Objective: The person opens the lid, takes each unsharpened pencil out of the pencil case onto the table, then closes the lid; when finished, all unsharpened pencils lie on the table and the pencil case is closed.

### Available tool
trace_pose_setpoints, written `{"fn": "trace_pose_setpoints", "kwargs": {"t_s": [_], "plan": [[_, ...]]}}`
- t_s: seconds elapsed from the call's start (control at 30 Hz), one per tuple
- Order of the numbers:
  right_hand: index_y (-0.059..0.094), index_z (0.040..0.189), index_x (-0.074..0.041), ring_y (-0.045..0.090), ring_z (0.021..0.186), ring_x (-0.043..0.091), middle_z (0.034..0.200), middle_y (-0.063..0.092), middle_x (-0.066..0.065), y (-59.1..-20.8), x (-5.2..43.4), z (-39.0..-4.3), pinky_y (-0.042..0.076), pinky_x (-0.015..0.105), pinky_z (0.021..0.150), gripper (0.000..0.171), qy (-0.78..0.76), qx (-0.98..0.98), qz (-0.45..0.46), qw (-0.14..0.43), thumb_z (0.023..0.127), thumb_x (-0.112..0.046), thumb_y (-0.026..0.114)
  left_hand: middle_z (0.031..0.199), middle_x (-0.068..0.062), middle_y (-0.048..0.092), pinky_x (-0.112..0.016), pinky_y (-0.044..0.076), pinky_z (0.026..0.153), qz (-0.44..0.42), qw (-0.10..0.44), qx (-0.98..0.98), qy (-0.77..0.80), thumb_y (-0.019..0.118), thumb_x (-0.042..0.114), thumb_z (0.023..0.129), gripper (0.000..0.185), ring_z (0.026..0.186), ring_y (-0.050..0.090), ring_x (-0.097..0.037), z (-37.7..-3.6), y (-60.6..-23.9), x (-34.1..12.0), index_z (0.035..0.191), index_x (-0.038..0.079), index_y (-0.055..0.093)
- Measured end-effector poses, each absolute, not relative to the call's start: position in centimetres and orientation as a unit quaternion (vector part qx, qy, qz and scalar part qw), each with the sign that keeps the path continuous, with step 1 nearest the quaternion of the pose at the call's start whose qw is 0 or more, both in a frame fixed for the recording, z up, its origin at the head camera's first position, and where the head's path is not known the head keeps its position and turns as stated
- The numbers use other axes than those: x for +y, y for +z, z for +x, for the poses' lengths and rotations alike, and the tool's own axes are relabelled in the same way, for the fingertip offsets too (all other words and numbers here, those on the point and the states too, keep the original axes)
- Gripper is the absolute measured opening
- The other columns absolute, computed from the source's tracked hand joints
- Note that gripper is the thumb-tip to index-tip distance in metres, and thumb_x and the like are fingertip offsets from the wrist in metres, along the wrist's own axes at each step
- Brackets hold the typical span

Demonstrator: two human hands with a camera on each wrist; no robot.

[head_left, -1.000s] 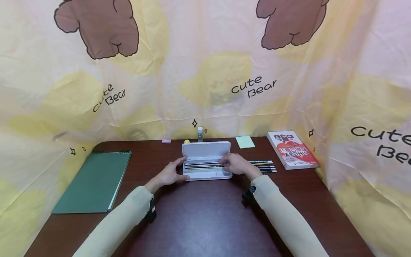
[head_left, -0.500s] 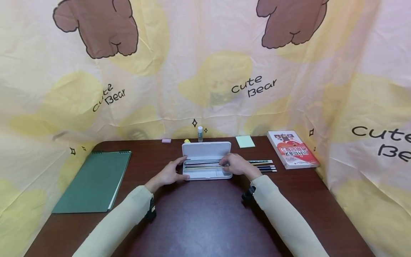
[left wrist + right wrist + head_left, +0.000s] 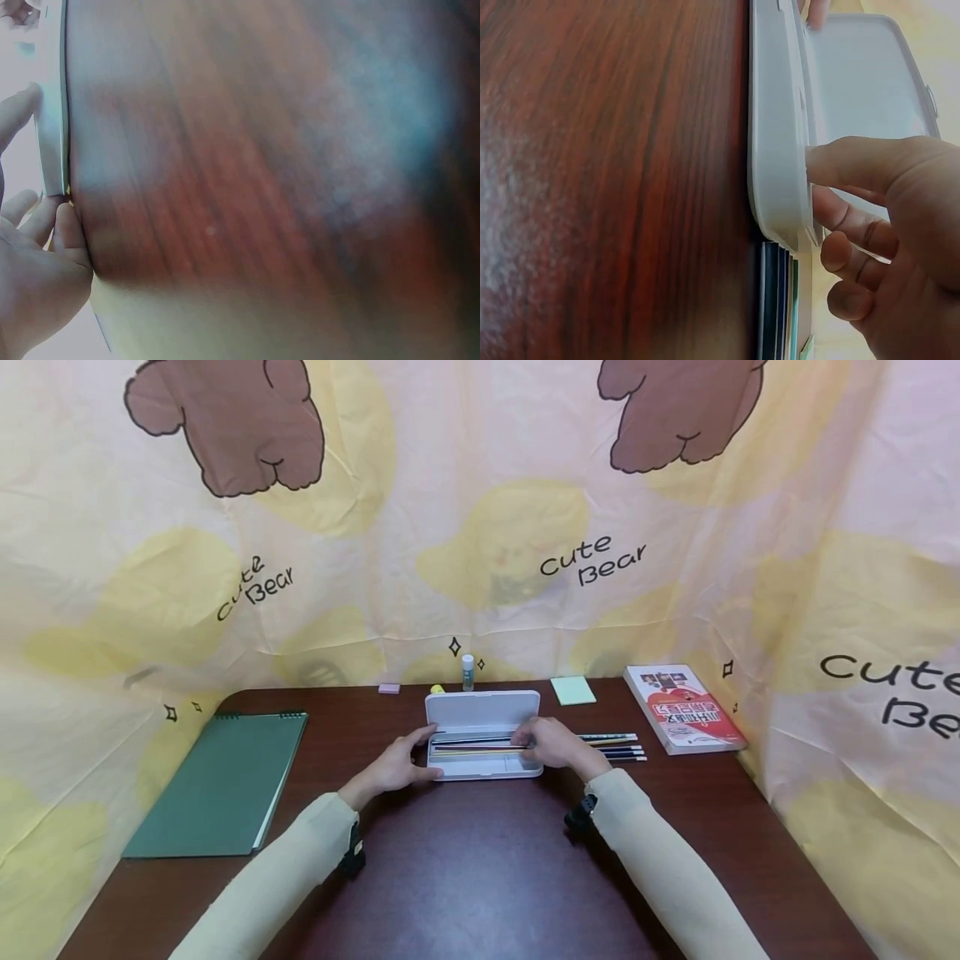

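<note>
A white pencil case (image 3: pixel 476 767) lies with its lid (image 3: pixel 480 710) raised, several pencils (image 3: pixel 472 747) lengthwise inside. My left hand (image 3: pixel 393 764) grips the case's left end, thumb at the front corner and fingers behind. In the left wrist view, that hand (image 3: pixel 45 262) is at the case's end. My right hand (image 3: pixel 558 745) reaches into the right end, thumb and fingers curled at the pencils' ends. The right wrist view shows the right thumb (image 3: pixel 855 165) dipping inside the case (image 3: pixel 780 135); its tip and what it pinches are hidden by the wall.
More pencils (image 3: pixel 622 752) lie right of the case, partly behind the right hand. Behind stand a glue stick (image 3: pixel 468 675), a pink eraser (image 3: pixel 388 689) and green sticky notes (image 3: pixel 573 691). A book (image 3: pixel 686 710) lies right, a green spiral pad (image 3: pixel 217 785) left.
The pencils inside the case have shifted slightly and spread apart near my right fingers. Both hands and the case stay in nearly the same place.
</note>
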State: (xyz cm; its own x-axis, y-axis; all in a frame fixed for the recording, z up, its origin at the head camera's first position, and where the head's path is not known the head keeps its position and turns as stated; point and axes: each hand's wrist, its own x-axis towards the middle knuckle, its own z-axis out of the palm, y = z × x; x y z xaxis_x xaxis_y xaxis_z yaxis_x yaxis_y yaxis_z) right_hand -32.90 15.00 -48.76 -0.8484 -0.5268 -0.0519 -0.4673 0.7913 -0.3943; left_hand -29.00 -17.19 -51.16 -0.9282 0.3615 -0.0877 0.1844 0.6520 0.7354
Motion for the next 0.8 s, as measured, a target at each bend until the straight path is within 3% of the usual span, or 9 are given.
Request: {"fn": "trace_pose_setpoints", "kwargs": {"t_s": [0.53,0.8], "plan": [[0.077,0.088,-0.023,0.060,0.088,0.014,0.093,0.073,-0.009,-49.0,15.2,-33.0,0.049,0.035,0.086,0.006,-0.206,0.939,-0.265,0.076,0.087,-0.017,0.076,0.155,-0.013,0.044,-0.054,0.028,0.120,0.143,0.116,0.905,0.384,0.083,0.036,0.082,0.091,0.143,0.040,-0.028,-29.0,-51.2,-17.3,0.157,0.020,0.033],[0.078,0.093,-0.021,0.063,0.093,0.017,0.097,0.074,-0.007,-48.7,16.0,-32.9,0.050,0.040,0.091,0.008,-0.224,0.937,-0.257,0.079,0.089,-0.016,0.075,0.155,-0.013,0.044,-0.054,0.027,0.120,0.142,0.120,0.902,0.389,0.083,0.036,0.081,0.092,0.142,0.040,-0.028,-29.0,-51.2,-17.3,0.157,0.020,0.033]]}}
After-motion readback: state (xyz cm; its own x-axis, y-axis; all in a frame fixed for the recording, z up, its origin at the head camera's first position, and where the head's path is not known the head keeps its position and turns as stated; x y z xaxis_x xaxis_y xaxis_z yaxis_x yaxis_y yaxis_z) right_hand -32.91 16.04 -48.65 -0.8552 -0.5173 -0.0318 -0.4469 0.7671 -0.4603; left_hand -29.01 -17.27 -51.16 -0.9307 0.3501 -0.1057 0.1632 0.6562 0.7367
